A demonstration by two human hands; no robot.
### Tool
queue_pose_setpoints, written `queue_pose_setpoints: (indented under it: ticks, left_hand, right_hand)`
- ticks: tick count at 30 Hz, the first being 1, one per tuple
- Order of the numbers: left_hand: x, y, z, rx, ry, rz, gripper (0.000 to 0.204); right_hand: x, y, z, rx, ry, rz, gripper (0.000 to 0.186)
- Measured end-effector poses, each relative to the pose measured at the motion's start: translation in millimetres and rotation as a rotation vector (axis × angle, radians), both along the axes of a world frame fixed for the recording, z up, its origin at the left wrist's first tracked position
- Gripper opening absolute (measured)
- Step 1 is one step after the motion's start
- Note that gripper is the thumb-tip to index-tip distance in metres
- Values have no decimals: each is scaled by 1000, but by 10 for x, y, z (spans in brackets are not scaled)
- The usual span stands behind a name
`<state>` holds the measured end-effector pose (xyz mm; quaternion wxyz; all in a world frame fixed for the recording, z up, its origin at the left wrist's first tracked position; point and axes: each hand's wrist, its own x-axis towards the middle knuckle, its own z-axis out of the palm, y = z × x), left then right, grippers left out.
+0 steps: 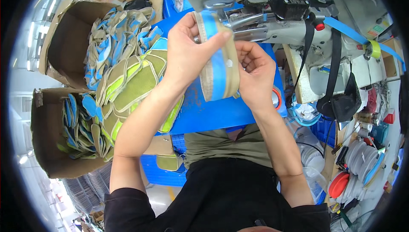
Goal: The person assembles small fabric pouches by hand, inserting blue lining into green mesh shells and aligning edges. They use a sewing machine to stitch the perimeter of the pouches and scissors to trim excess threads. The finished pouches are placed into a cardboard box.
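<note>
A tan fabric band with a blue stripe [218,72] hangs as a curved loop in front of the sewing machine's metal parts [249,25]. My left hand [185,55] grips its upper left side, thumb laid across the blue stripe and fingers behind the cloth. At the band's right edge, my right hand [257,72] is closed with curled fingers, pinching the edge; its fingertips are partly hidden behind the cloth. Below, the blue table [208,119] shows. To the left of my left forearm lies a pile of olive mesh pieces with lime-green parts [138,80].
Two cardboard boxes stand at left: the upper one [64,46] beside tan-and-blue bands [115,36], the lower one [49,125] holding padded pieces [74,123]. Black straps [334,61] and a blue ribbon [345,29] hang at right. Ribbon rolls [362,164] sit lower right.
</note>
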<state>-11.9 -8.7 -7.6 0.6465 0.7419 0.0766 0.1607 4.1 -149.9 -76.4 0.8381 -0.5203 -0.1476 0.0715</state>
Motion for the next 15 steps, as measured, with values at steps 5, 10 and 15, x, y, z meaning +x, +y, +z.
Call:
queue_pose_setpoints:
  ticks: [5,10,15]
  left_hand:
    - [55,46,4,32,-10,-31,42]
    - [30,66,28,24,-16,-75,50]
    - [-75,-21,13,-84,-17,-109,56]
  right_hand:
    - [4,-41,66,11,58,31,18]
    - [40,-131,177,42,126,149,18]
    - [54,-170,195,5,138,182,23]
